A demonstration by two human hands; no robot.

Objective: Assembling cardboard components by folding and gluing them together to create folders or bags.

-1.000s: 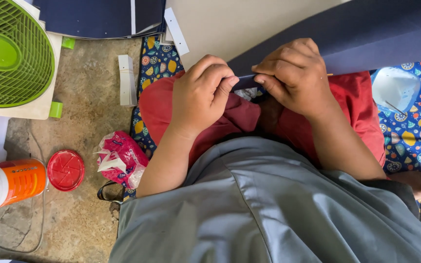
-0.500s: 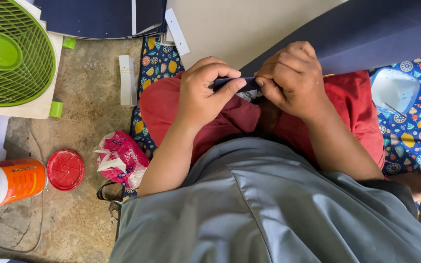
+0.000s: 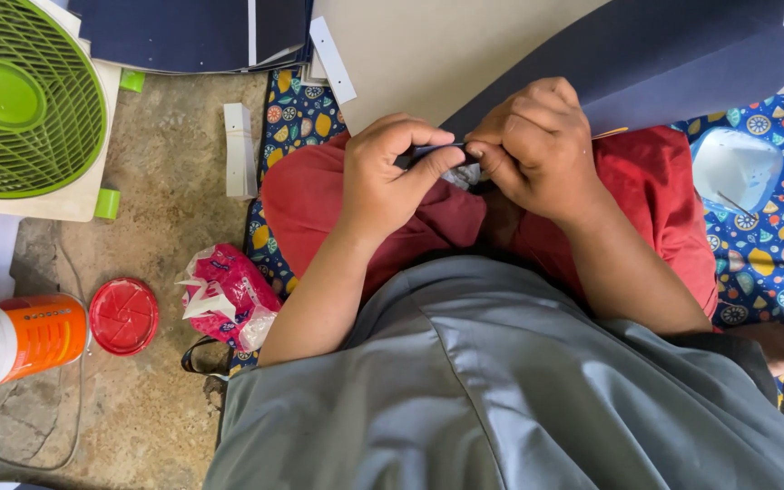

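Observation:
My left hand [image 3: 392, 177] and my right hand [image 3: 542, 145] meet above my lap, fingertips pinched together on the near edge of a large navy blue sheet [image 3: 673, 54]. The sheet curves up and away to the far right, its pale underside [image 3: 446, 50] facing me. A small grey bit shows between the thumbs; I cannot tell what it is. Both hands rest over my crossed legs in red trousers [image 3: 655, 181], above my grey shirt [image 3: 501, 390].
A green fan [image 3: 20, 100] lies at the top left. An orange and white jar [image 3: 11, 340] lies on its side beside its red lid [image 3: 123, 316]. A pink packet [image 3: 224, 299] sits by the patterned mat [image 3: 755, 245]. White strips [image 3: 239, 150] and stacked navy sheets [image 3: 192, 32] lie farther off.
Both hands have stayed pinched on the sheet's edge. The fingers have shifted slightly along it, and the left thumb now presses closer to the right hand.

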